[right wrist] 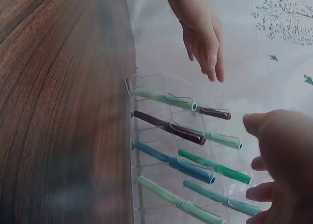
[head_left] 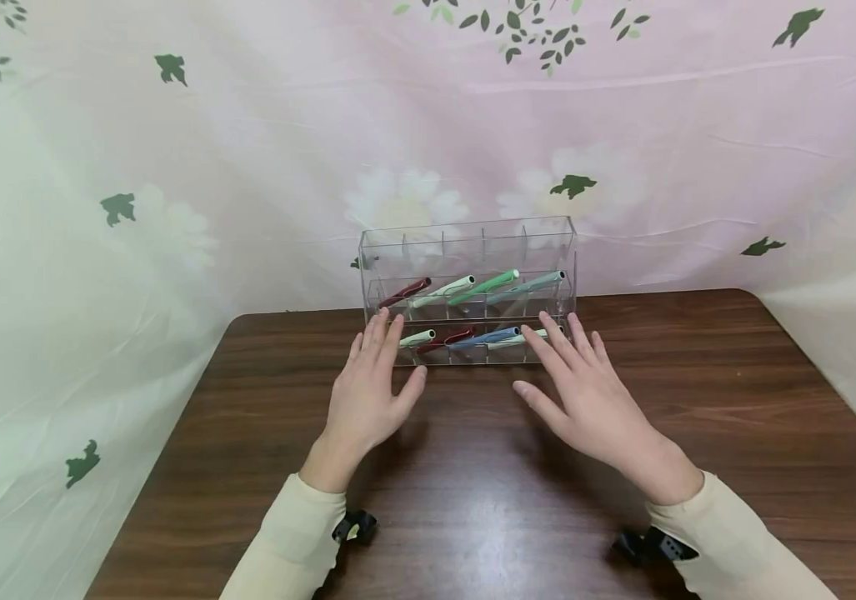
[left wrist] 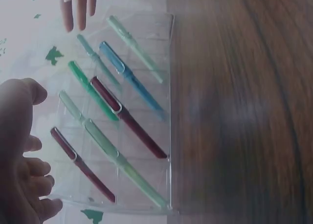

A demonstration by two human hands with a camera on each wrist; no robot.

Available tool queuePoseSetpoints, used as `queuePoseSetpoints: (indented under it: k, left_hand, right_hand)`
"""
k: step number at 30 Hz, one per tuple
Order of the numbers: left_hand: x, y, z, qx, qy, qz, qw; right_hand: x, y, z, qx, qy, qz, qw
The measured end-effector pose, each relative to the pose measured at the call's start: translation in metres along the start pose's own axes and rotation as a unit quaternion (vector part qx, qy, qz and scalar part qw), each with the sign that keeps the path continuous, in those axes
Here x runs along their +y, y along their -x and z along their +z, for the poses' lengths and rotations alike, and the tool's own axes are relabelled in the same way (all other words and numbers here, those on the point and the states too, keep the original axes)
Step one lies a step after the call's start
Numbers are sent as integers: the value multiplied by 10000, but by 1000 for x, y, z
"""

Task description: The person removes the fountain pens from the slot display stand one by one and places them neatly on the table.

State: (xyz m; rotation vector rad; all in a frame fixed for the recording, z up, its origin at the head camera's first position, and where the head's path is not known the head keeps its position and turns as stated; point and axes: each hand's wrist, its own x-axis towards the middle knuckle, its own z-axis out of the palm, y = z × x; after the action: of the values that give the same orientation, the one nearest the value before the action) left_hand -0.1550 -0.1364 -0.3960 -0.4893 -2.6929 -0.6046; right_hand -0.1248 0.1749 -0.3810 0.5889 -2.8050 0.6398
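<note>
A clear plastic pen rack [head_left: 465, 318] stands at the table's far edge. Its rear row holds a dark red pen [head_left: 407, 292], a pale green pen [head_left: 444, 292], a green pen [head_left: 483, 287] and a teal pen [head_left: 527, 288]. In the front row lean a pale green pen [left wrist: 100, 138], a dark red pen [head_left: 448, 339], a blue pen [head_left: 488, 337] and another pale green pen [right wrist: 166, 191]. My left hand [head_left: 367, 400] hovers near the rack's left end, fingers extended, holding nothing. Likewise empty, my right hand [head_left: 596, 404] spreads its fingers by the right end, partly covering the rightmost front pen.
The brown wooden table [head_left: 473, 467] extends around and in front of the rack. Behind it hangs a pale cloth [head_left: 285, 167] printed with flowers, leaves and birds. A small black device [head_left: 356, 527] is on the left wrist, and another black device [head_left: 653, 546] on the right.
</note>
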Motion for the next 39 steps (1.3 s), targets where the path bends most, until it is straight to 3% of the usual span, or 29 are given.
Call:
queuePoseSetpoints:
  k: [6, 12, 18, 25, 33, 39]
  left_hand:
    - [-10, -4, -7, 115, 424, -121, 9990]
    - [-25, -12, -15, 401, 530, -292, 9974]
    - [-41, -19, -15, 570, 851, -403, 9939]
    - [-57, -33, -2, 630, 1268, -559, 9884]
    - [-72, -48, 7, 351, 1736, -857, 9805]
    - [-76, -54, 15, 152, 2240, -1005, 9693]
  right_hand:
    - [7, -7, 0, 301, -671, 45, 9973]
    - [16, -14, 2, 746, -861, 145, 9934]
    - [31, -21, 7, 1308, -1323, 349, 9819]
    - [43, -27, 9, 1268, -2028, 1096, 9648]
    - [49, -34, 16, 1291, -2824, 1069, 9445]
    - [52, -34, 20, 1292, -2993, 1335, 9359]
